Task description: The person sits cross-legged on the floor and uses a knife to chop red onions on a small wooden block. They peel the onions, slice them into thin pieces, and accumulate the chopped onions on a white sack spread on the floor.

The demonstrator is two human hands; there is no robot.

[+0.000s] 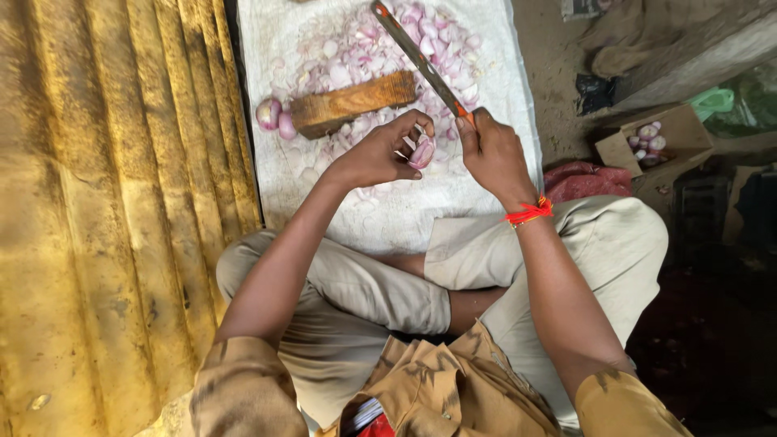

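left hand (pixel 380 154) fingers pinching a peeled onion (pixel 422 152) at frame centre, right hand (pixel 490 154) clenched around a long knife (pixel 417 57), wooden block (pixel 353 103) upper centre on white cloth (pixel 405 206)

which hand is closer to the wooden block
Left. The left hand holds an onion piece just below the wooden block; the right hand, gripping the knife, sits farther to the block's right.

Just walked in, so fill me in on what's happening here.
A person sits cross-legged at a white cloth strewn with onion pieces. The left hand holds a peeled onion; the right hand grips a long knife. A wooden block lies on the cloth.
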